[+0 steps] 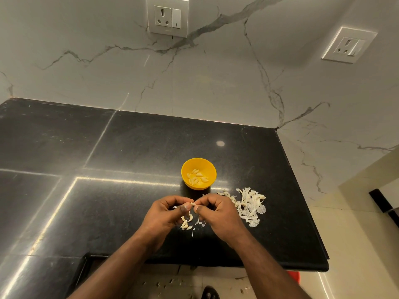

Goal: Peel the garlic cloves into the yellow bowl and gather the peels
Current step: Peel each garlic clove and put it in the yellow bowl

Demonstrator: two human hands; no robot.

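Both forearms reach forward side by side, wrists level. The left hand (167, 214) and right hand (218, 212) meet at the fingertips (thumbs uppermost), fingers curled inward in a pinch.

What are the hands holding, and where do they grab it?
A garlic clove, pinched between both hands: left hand at its left end, right hand at its right end.
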